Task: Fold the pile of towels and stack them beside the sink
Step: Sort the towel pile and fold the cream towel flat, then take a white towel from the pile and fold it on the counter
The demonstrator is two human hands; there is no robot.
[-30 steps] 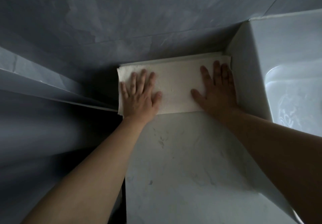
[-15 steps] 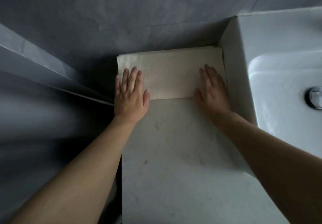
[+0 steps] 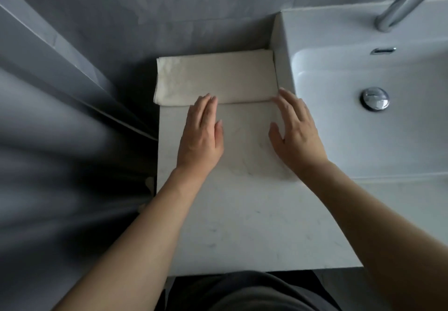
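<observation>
- Folded towels (image 3: 215, 79) lie at upper centre, touching the sink (image 3: 281, 68) wall.
- Left hand (image 3: 202, 132) and right hand (image 3: 297, 131) hover flat, fingers straight, gripping nothing.
- Risk: a stray fingertip could drag the stack's near edge askew.

Chrome faucet (image 3: 407, 0) at top right; grey tiled wall (image 3: 194, 3) behind.

Dim, soft light; blurred, warped left edge

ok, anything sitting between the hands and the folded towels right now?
Nothing visible. The left hand has its fingertips at the near edge of the folded towels, the right hand is by their right corner, and only bare counter lies beneath them. Sink adjoins the towels.
</observation>
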